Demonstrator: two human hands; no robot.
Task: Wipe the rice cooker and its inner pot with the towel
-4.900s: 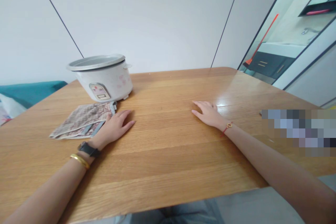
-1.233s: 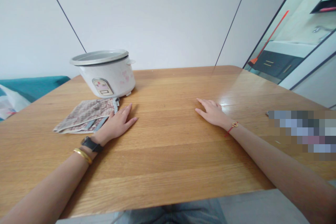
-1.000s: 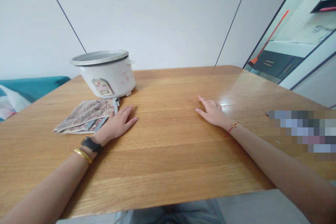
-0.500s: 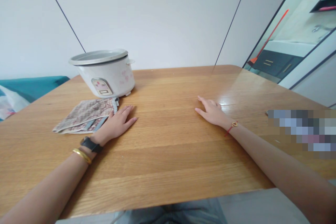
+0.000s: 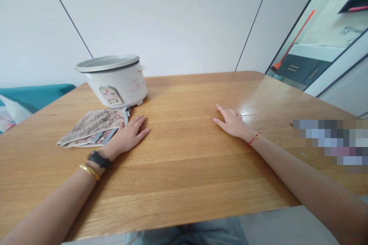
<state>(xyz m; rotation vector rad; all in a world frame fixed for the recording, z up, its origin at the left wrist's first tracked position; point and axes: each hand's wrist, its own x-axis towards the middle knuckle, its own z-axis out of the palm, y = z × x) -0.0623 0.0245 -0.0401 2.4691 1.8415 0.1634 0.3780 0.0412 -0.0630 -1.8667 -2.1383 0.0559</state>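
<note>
**Left hand point(image 5: 126, 136) and right hand point(image 5: 231, 122) open, palms down, on a grained wood surface point(image 5: 178, 168)**

Far left, beyond the edge: a crumpled, whitish plastic bag point(image 5: 14, 116) against smooth teal upholstery point(image 5: 43, 92).

Next, on the surface: a folded cloth point(image 5: 92, 124), soft, brown-and-beige check and floral print, pale piped edges, grey-blue strips; outline a slanted quadrilateral.

Just behind it, upright: a white cooker point(image 5: 122, 86). Oval, tapering body, glossy; grey flared rim; pink flower print; arched control panel; small side tab; short foot.

Left hand: fingers slightly spread, overlapping the cloth's right edge in view; contact with it cannot be told. Wrist wears a smooth gold bangle point(image 5: 89, 171) and a dark watch point(image 5: 99, 159).

Right hand: relaxed, thumb apart, well away from cloth and cooker. Thin red cord bracelet point(image 5: 255, 136), gold ring-shaped charm.

Far right: slim orange-red broom point(image 5: 297, 38) in the background; a pixelated patch point(image 5: 336, 141), contents unreadable.
</note>
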